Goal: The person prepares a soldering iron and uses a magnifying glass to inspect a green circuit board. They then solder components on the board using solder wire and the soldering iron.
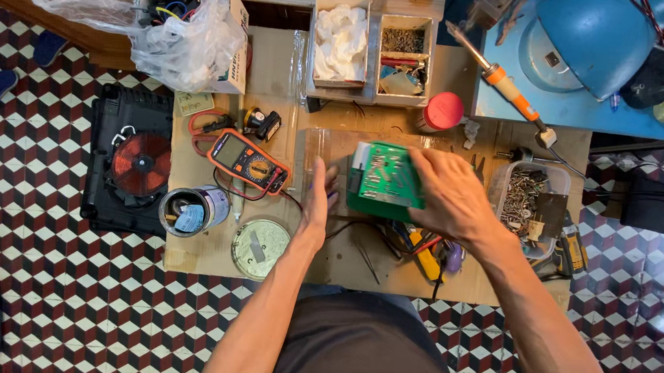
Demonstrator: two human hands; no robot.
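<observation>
Gripping the green circuit board [384,179] from its right edge, right hand [448,196] curled over the top, fingers closed on the board, which sits tilted at the middle of the counter [341,270], just above the cardboard sheet. Left hand [317,201] open and flat, edge-on, fingers extended, just left of the board and apparently not touching it; holding nothing.

Handling, as judged from appearance: light, stiff, thin panel; no flex expected. Populated face carries small soldered parts and a pale connector block at the far left corner, so fragile under pressure and prickly on the solder side. Best held by bare edges or corners, thumb and fingers on opposite rims, palm off the components. Smooth edges, liable to slip in a loose pinch.

Nearby: orange multimeter [247,160] with red leads to the left, soldering iron [506,86] far right, clear tub of screws [524,198] to the right, round tin lid [258,248] near left.
</observation>
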